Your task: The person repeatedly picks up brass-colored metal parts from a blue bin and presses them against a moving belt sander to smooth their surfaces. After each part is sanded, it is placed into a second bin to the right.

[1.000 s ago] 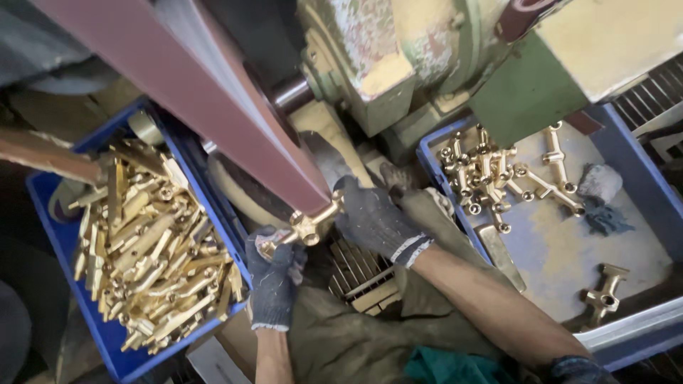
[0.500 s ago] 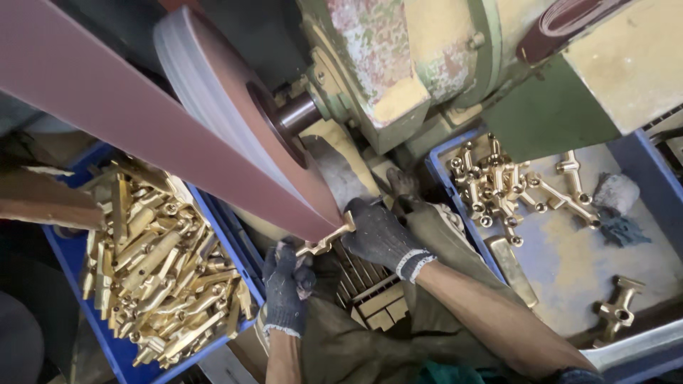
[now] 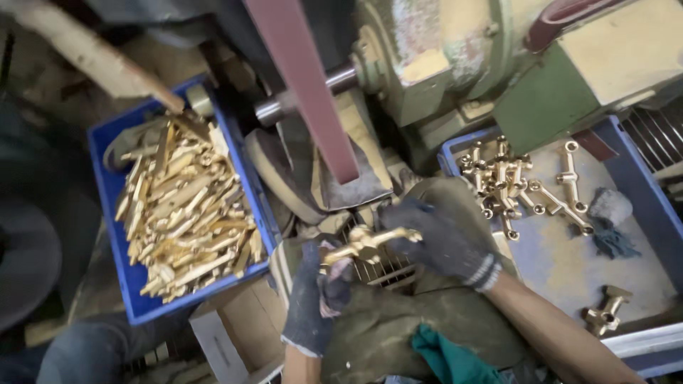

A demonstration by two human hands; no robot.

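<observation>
Now the brass fitting (image 3: 366, 245), gripped at each end by the gloved left hand (image 3: 316, 299) and right hand (image 3: 441, 242), has dropped clear of the sanding belt (image 3: 306, 85), apparently for inspection.

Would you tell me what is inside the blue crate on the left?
The blue crate holds a heap of brass pieces, long and gold-coloured, piled loosely. A tan strap or cloth lies at its upper end. The heap covers the crate's floor, so anything beneath is hidden.
</observation>
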